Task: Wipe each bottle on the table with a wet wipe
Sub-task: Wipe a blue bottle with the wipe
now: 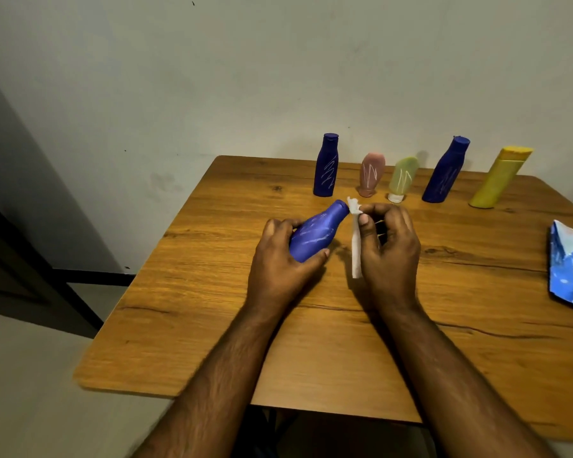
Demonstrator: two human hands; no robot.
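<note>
1. Two hands are seen at the centre of the frame: the left hand (280, 256) is closed around the base of a blue bottle (315, 234), and the right hand (389, 246) pinches a rolled wet wipe (356, 246) between thumb and fingertips.
2. The held bottle is tilted, its long axis running from the left grip at lower left up to its capless-looking neck at upper right, so the neck points toward the top of the wipe.
3. The wipe hangs nearly upright, just right of the bottle; neck and wipe tip are close, though contact cannot be confirmed.
4. White scribble marks are visible along the bottle's upper flank, which faces the wipe; a short leftward sweep by the right hand is judged to be what is called for next.
5. Five more bottles stand in a row along the far edge of the counter (212, 342): another blue one (326, 166), a pink tube (371, 173), a green tube (402, 178), a third blue one (445, 171) and a yellow bottle (500, 176).
6. A blue wipe packet (571, 269) lies at the right edge of the frame.
</note>
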